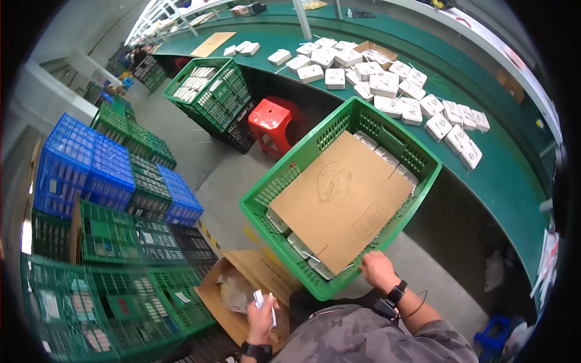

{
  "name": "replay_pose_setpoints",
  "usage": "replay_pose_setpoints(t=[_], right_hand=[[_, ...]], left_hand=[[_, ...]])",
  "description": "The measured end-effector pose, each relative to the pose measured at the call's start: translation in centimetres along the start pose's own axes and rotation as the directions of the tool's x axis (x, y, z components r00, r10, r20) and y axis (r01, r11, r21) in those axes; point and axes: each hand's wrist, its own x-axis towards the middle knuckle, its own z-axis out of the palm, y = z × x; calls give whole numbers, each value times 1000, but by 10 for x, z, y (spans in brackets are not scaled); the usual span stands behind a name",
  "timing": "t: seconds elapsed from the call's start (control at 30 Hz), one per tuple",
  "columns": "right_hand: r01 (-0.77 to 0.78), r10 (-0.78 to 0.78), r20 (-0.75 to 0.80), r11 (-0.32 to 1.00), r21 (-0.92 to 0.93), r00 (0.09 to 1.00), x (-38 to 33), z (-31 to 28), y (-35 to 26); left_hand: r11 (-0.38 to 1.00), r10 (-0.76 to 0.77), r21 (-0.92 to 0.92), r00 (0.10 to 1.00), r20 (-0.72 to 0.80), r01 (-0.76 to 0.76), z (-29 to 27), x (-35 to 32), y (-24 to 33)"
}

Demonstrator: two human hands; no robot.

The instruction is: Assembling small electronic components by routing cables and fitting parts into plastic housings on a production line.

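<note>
In front of me is a green plastic crate, set at a slant. A brown cardboard sheet lies in it over white box-shaped pieces, which show along the sheet's edges. My right hand is closed at the crate's near right rim, fingers curled against it. Lower left, my left hand is closed on a slim white strip that sticks up from the fingers. It hovers over an open cardboard box with a clear plastic bag inside.
A green workbench curves along the far and right side, bearing many white boxes. Beyond the crate stand a red stool and another filled green crate. Stacked blue crates and green crates line the left.
</note>
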Motion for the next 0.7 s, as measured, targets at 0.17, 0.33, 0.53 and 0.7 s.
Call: replay_pose_setpoints(t=[0.17,0.33,0.53,0.7], right_hand=[[-372,373,100,928,-26,922,4,2,-45],[-370,372,38,896,246,927,21,-15,-103],[-369,362,93,846,385,927,85,9,-184],[-337,321,126,784,522,939,187,40,-231]], left_hand=[[990,-77,-108,985,154,95,-43,84,76],[986,-64,-132,953,296,107,-47,131,119],[982,-174,4,897,407,189,-85,227,142],[985,-167,113,849,501,128,-93,365,186]])
